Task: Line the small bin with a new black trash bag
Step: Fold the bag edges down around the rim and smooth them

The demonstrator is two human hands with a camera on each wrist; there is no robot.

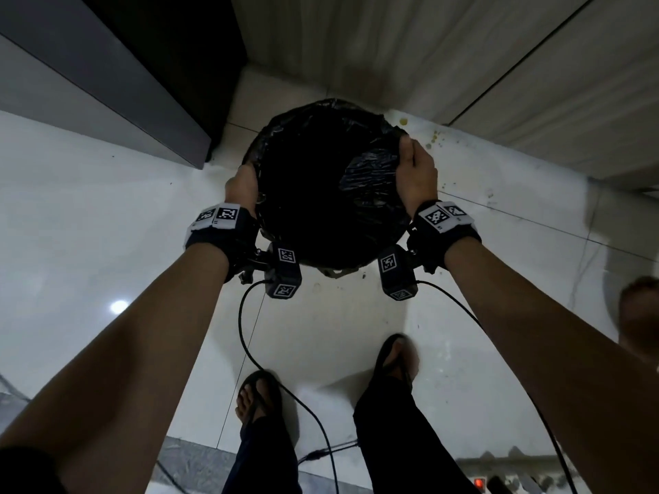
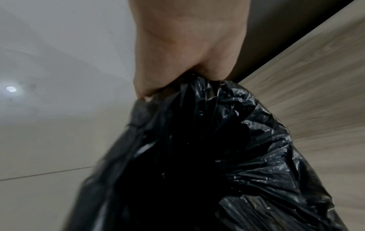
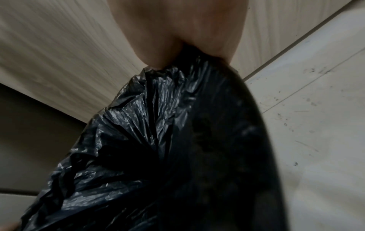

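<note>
The black trash bag (image 1: 321, 180) is stretched over the mouth of the small round bin, which stands on the floor in front of me. Crinkled plastic drapes down its outside (image 2: 247, 148). The bin's smooth dark wall (image 3: 227, 140) shows beside the crinkled plastic (image 3: 128, 132) in the right wrist view. My left hand (image 1: 242, 185) grips the bag at the left side of the rim (image 2: 177, 65), its fingers hidden in the plastic. My right hand (image 1: 415, 169) grips the bag at the right side of the rim (image 3: 177, 39), thumb lying on top.
A dark cabinet (image 1: 107, 83) stands at the left. Wood-grain panels (image 1: 463, 48) rise just behind the bin. Small stains (image 1: 433, 139) mark the white tiled floor right of it. My sandalled feet (image 1: 260, 397), black cables (image 1: 246, 336) and a power strip (image 1: 499, 483) lie near me.
</note>
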